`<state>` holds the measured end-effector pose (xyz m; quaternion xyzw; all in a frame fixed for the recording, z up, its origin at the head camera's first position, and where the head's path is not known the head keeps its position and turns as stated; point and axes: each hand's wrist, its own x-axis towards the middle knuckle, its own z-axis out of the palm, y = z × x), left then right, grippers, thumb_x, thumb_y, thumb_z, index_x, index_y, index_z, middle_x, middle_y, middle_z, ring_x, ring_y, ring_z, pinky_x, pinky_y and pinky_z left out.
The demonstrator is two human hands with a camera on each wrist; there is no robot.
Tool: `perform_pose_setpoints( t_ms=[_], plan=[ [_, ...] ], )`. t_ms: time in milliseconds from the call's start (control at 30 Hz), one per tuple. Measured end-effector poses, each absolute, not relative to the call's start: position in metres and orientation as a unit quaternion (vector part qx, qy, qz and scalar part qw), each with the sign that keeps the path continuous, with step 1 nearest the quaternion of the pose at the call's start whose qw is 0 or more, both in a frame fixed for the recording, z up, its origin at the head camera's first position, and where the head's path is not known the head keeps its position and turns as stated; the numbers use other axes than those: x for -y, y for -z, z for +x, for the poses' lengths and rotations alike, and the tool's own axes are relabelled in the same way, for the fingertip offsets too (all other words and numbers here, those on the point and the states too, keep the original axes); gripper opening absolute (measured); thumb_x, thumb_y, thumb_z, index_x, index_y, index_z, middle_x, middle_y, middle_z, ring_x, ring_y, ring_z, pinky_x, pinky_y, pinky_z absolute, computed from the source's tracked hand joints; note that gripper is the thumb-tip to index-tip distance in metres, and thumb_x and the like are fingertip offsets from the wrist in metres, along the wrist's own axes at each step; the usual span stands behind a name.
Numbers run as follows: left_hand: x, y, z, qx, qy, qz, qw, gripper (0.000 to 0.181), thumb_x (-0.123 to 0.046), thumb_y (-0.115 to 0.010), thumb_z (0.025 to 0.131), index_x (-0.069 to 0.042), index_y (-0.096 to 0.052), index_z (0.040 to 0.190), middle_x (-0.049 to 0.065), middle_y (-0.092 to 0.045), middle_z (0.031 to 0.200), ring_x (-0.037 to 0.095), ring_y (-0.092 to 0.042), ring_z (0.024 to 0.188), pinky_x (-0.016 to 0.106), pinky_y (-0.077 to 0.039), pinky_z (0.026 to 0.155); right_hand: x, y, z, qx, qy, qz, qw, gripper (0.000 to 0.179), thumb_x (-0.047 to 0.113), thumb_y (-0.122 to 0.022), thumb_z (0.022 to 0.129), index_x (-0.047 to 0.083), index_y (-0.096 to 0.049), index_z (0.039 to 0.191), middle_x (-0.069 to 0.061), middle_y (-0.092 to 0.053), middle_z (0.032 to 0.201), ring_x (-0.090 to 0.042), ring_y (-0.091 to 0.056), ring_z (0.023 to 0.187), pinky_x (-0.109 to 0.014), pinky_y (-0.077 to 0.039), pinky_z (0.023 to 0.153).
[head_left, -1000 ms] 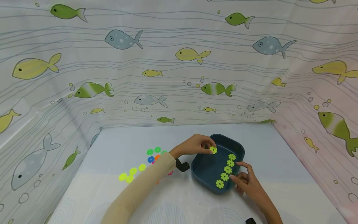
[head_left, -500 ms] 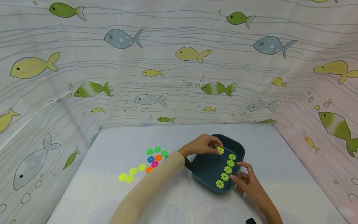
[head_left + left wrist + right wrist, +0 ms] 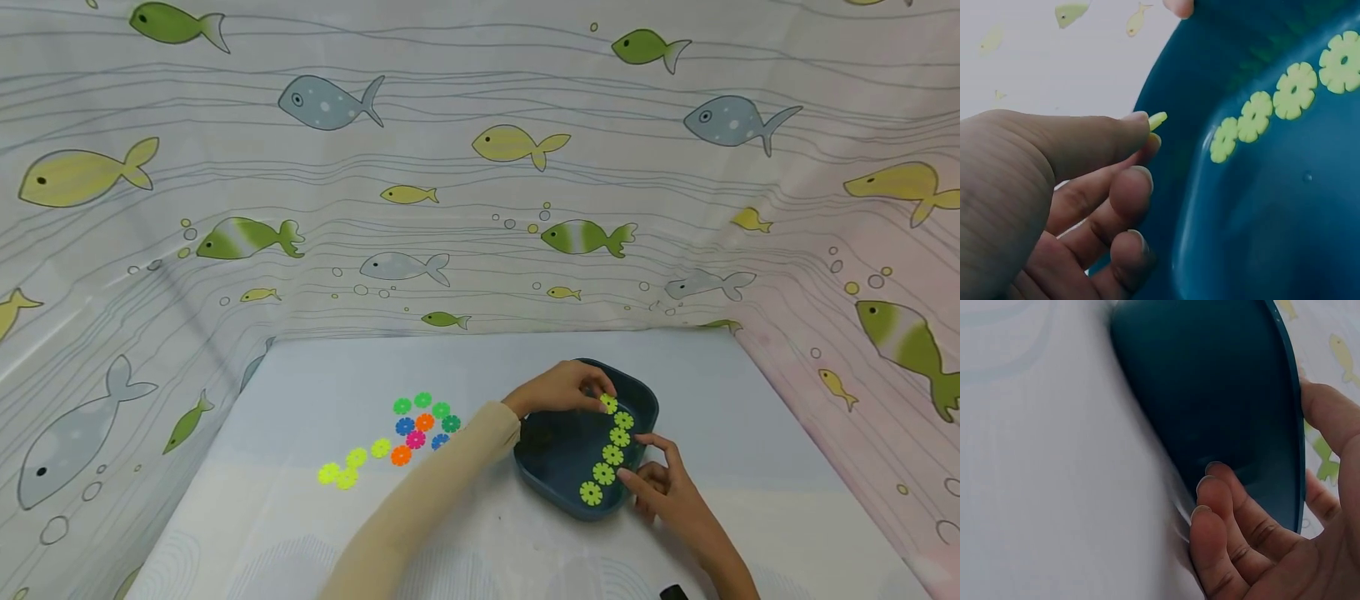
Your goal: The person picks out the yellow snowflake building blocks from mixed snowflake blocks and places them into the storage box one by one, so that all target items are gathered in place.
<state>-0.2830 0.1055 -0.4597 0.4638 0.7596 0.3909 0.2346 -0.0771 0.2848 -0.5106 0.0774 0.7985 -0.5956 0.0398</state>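
My left hand (image 3: 562,387) pinches a yellow-green flower-shaped disc (image 3: 609,404) between thumb and forefinger, over the far part of a dark blue tray (image 3: 551,475). In the left wrist view this disc (image 3: 1158,120) shows edge-on at the fingertips, with the other fingers bent below it. Inside the tray, several matching flower discs (image 3: 612,455) run in a line along the right side, and the held one is at the line's far end. My right hand (image 3: 667,487) grips the tray's right rim; in the right wrist view its fingers lie against the outer wall (image 3: 1210,394).
Left of the tray, loose flower discs lie on the white table: yellow ones (image 3: 357,457), green ones (image 3: 423,401), orange (image 3: 401,455), blue (image 3: 405,427) and pink (image 3: 416,439). The left sleeve (image 3: 427,500) passes over the table beside them. Fish-printed sheeting (image 3: 495,275) encloses the table.
My left hand has moved right across the tray with the pinched disc, up to the far end of the line. My right hand has stayed at the rim.
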Motion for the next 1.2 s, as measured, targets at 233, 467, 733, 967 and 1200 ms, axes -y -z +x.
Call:
perform_pose_setpoints(
  t_ms=[233, 467, 733, 967, 1200],
  plan=[
    [-0.124, 0.466, -0.28, -0.787, -0.37, 0.442, 0.219, 0.021, -0.009, -0.075, 0.095, -0.01, -0.072, 0.116, -0.003, -0.071, 0.093, 0.013, -0.067, 0.069, 0.023, -0.055, 0.06, -0.286, 0.511, -0.077, -0.8, 0.594, 0.078, 0.035, 0.07, 0.028, -0.07, 0.1, 0.024, -0.024, 0.152, -0.017, -0.063, 0.088, -0.029, -0.06, 0.064, -0.039, -0.053, 0.052],
    [-0.133, 0.473, -0.276, -0.823, -0.351, 0.396, 0.205, 0.019, -0.009, -0.078, 0.093, -0.01, -0.074, 0.112, -0.006, -0.067, 0.083, 0.012, -0.063, 0.058, 0.022, -0.052, 0.057, -0.286, 0.513, -0.078, -0.801, 0.593, 0.07, 0.032, 0.071, 0.028, -0.071, 0.1, 0.023, -0.024, 0.153, -0.017, -0.063, 0.088, -0.029, -0.06, 0.063, -0.038, -0.053, 0.052],
    [-0.135, 0.476, -0.271, -0.842, -0.338, 0.364, 0.212, 0.022, -0.008, -0.08, 0.09, -0.007, -0.072, 0.111, -0.003, -0.066, 0.081, 0.013, -0.062, 0.058, 0.022, -0.052, 0.057, -0.285, 0.514, -0.078, -0.802, 0.594, 0.066, 0.028, 0.07, 0.025, -0.07, 0.1, 0.023, -0.025, 0.153, -0.016, -0.063, 0.087, -0.03, -0.06, 0.062, -0.039, -0.053, 0.051],
    [-0.134, 0.479, -0.269, -0.848, -0.327, 0.365, 0.202, 0.024, -0.01, -0.08, 0.09, -0.006, -0.071, 0.113, -0.001, -0.064, 0.079, 0.012, -0.061, 0.056, 0.022, -0.051, 0.056, -0.286, 0.514, -0.077, -0.802, 0.593, 0.067, 0.025, 0.07, 0.025, -0.071, 0.099, 0.022, -0.025, 0.152, -0.016, -0.063, 0.086, -0.03, -0.06, 0.061, -0.039, -0.053, 0.051],
    [-0.135, 0.483, -0.269, -0.857, -0.311, 0.364, 0.192, 0.024, -0.013, -0.079, 0.092, -0.008, -0.071, 0.114, -0.003, -0.062, 0.077, 0.011, -0.061, 0.056, 0.021, -0.05, 0.056, -0.286, 0.514, -0.077, -0.8, 0.595, 0.066, 0.028, 0.07, 0.025, -0.072, 0.099, 0.022, -0.025, 0.152, -0.017, -0.063, 0.086, -0.03, -0.059, 0.062, -0.039, -0.053, 0.052]
  ],
)
